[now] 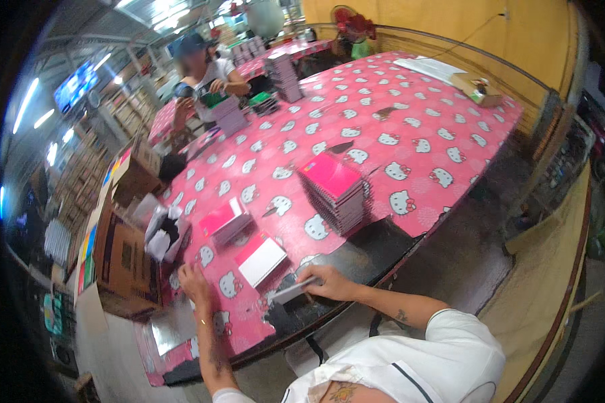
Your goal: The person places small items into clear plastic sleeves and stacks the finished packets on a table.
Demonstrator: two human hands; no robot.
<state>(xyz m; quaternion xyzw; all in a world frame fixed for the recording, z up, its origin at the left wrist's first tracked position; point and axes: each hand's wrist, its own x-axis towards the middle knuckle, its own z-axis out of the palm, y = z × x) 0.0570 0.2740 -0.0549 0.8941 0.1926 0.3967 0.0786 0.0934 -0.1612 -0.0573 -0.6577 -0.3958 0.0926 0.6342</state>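
R hand (328, 282) — fingers curled on a thin pale booklet (290, 293), flat at table's near edge. L hand (193, 278) — palm down, fingers spread, resting on pink patterned tablecloth (410, 127), holds nothing. Just beyond: pink-and-white booklet (262, 258), small pink stack (226, 220), taller pink stack (336, 191) w/ striped edges. Cardboard box (117, 258) at L.

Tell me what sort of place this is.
Probably a packing workshop or warehouse: a long table under a pink cartoon-cat cloth carries stacks of pink notebooks, cardboard boxes stand alongside, and another person works at the far end.
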